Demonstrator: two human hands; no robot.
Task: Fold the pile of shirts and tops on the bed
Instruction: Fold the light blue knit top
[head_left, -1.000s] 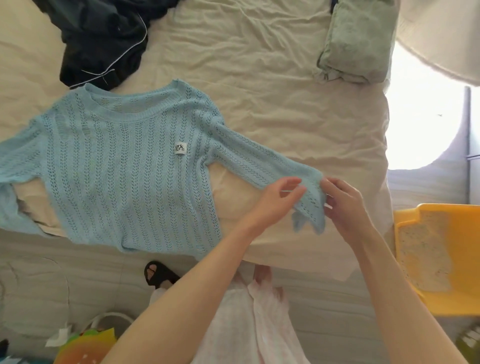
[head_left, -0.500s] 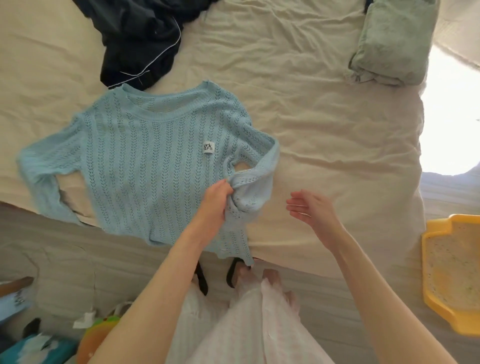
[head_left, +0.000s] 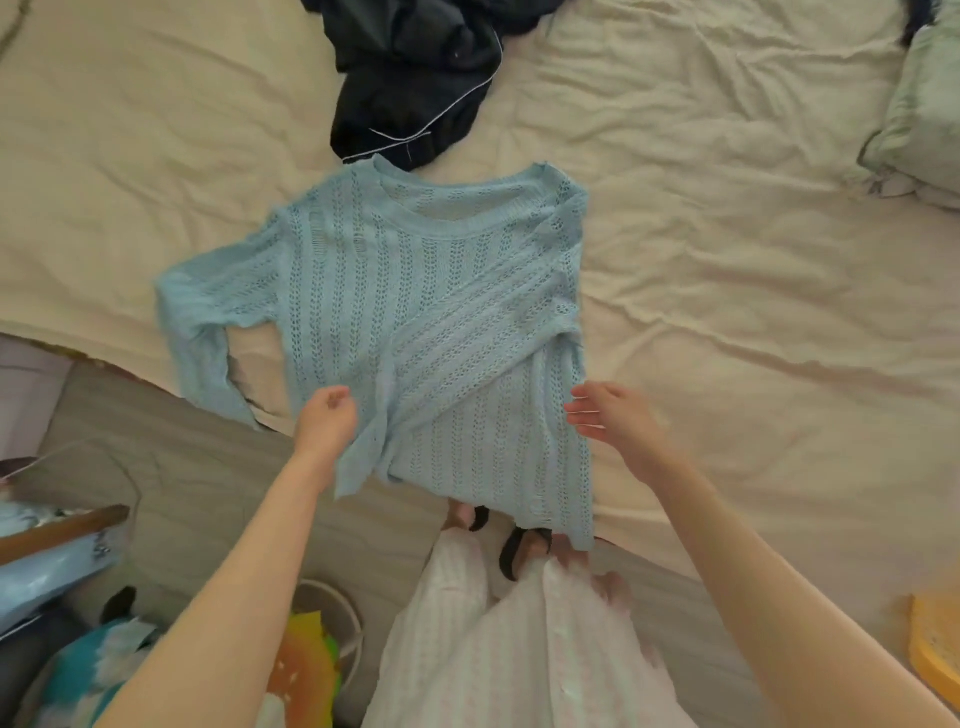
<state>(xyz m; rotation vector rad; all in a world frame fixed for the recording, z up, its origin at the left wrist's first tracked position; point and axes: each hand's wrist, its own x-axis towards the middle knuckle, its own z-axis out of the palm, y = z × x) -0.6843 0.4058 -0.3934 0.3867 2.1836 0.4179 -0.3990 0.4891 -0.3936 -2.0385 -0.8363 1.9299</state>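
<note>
sweater cuff gripped in left hand; right hand open beside its hem

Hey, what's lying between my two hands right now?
In the head view, the lower body of the blue knit sweater, one sleeve folded across it, lies between your left hand and right hand.

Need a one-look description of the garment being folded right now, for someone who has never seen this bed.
Start at the cream bed sheet; near its front edge lies a light blue open-knit sweater, just below a crumpled dark navy garment. It is the only pale blue, holey knit there, with one sleeve folded diagonally across its front and the left hand at the cuff.
</note>
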